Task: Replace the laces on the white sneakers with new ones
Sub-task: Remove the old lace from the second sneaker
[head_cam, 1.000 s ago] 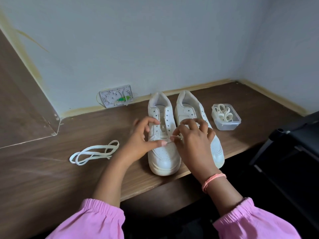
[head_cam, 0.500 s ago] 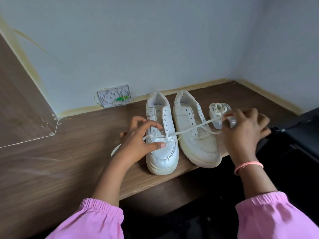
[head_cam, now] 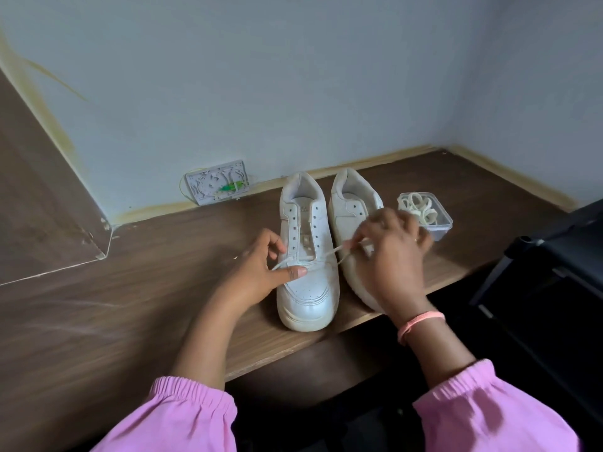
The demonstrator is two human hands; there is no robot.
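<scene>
Two white sneakers stand side by side on the wooden desk (head_cam: 130, 321), toes toward me. The left sneaker (head_cam: 306, 288) has a white lace (head_cam: 326, 254) threaded through its lowest eyelets; its other eyelets are bare. My left hand (head_cam: 257, 275) rests against that shoe's left side and pinches the lace's left end between thumb and fingers. My right hand (head_cam: 391, 256) hovers over the right sneaker (head_cam: 352, 203), hiding its front, and pinches the lace's right end, drawn taut toward the right.
A clear plastic box (head_cam: 434, 220) with coiled white laces sits right of the shoes. A white wall plate (head_cam: 217, 182) leans at the back wall. A dark chair (head_cam: 554, 272) stands at the right, off the desk's front edge.
My right hand has come back leftward from near the plastic box, still pinching the lace, and now sits over the right sneaker. The lace loops left of the shoes are gone from view.
</scene>
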